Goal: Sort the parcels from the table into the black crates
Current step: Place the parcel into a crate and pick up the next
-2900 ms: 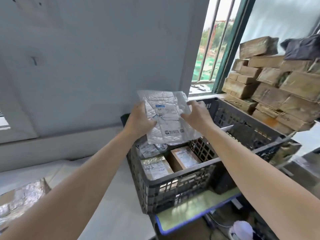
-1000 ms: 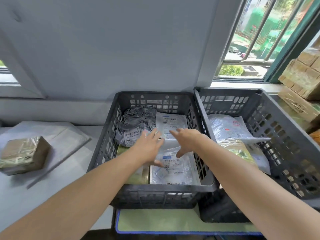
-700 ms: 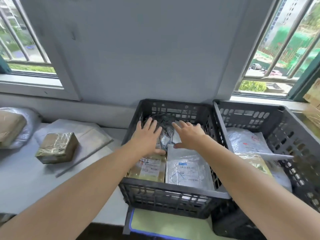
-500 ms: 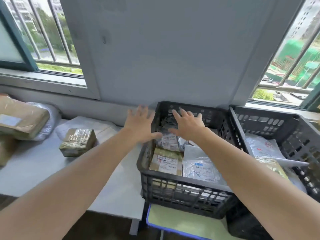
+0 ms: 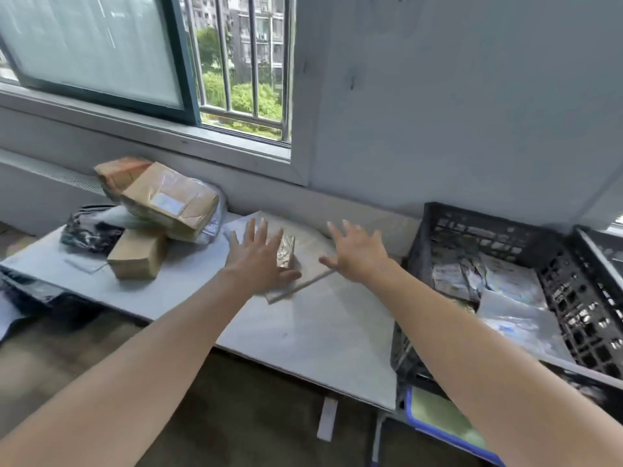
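Small taped box (image 5: 286, 252), brown card under glossy crinkled film, squat and blocky, sitting on a flat pale envelope (image 5: 312, 264) on the worktop (image 5: 323, 328); mostly hidden behind the left hand (image 5: 258, 261), only its right face showing between the two hands. Left hand spread, fingers apart, palm down, hovering over or just touching the box: cannot tell which from the blur. Right hand (image 5: 359, 252) also spread and empty, palm down, just right of the box, above the envelope's far corner. Envelope thin, stiff-edged, front edge lifted slightly off the surface. Worktop a smooth light-grey slab, matte, faintly scuffed. Farther left, well apart from the hands, a heap of parcels: large brown paper package (image 5: 165, 200), taped and shiny, with a white label, tilted on top of a plain cardboard box (image 5: 136, 254); dark crumpled plastic bag (image 5: 89, 229) beside them; a clear wrinkled bag edge behind the big package. At the right end of the worktop, black crate (image 5: 428, 251), hard plastic with lattice walls, holding flat white and silvery plastic mailers (image 5: 505, 298) with printed labels, lying overlapped. Second black crate (image 5: 598, 244) just beyond, only its corner visible at the frame edge. Grey wall and barred window behind.
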The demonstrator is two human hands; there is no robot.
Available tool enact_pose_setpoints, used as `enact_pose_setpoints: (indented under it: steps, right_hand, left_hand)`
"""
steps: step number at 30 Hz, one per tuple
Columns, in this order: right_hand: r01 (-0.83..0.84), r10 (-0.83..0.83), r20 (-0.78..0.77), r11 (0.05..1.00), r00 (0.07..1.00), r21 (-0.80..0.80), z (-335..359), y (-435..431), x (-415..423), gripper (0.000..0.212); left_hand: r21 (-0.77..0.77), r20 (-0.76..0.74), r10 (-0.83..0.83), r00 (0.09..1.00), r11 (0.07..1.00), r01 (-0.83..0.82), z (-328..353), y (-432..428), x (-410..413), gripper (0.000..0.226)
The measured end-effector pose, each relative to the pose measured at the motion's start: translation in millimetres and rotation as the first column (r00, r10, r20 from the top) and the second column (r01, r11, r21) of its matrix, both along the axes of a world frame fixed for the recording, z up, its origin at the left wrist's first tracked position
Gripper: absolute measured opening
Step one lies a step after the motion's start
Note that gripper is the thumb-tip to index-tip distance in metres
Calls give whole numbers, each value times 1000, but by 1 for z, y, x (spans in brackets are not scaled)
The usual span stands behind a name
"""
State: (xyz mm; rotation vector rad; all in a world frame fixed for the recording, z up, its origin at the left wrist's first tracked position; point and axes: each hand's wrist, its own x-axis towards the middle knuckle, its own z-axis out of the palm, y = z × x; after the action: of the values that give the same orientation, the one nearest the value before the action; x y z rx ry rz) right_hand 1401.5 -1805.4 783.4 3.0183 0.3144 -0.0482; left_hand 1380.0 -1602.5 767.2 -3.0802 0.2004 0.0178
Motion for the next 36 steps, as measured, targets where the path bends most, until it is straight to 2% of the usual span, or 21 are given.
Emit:
enact_pose_setpoints:
  steps: [6,11,17,21,26,31,33,36]
  right_hand:
    - [-19,21,-72,1000,997,19,-32,49,16,78]
    - [-14,20,-149,999,989,40,-62,67,52,78]
    - [24,-1,-228,995,974,99,-110,65,115,85]
    - [51,-25,-287,995,958,81,-140,55,151,87]
    - [79,-26,-373,989,927,126,-175,54,173,90]
    - [-25,89,-263,971,961,236,-197,85,187,91]
    - [-65,119,-234,971,965,229,-203,103,195,90]
    - [-72,113,-272,985,956,155,-218,121,205,91]
  left_hand:
    - [-21,-78,70,994,997,-72,-30,51,8,105]
    - [35,-125,78,989,997,-74,-54,59,36,104]
    - [56,-184,87,979,995,-78,-83,55,101,105]
    - [63,-234,84,969,995,-71,-106,46,137,106]
    - [63,-280,94,955,995,-80,-135,46,167,116]
    - [111,-345,143,928,988,-112,-161,71,191,121]
    - [138,-379,164,911,983,-120,-171,86,196,121]
    - [127,-425,191,885,980,-151,-187,106,202,119]
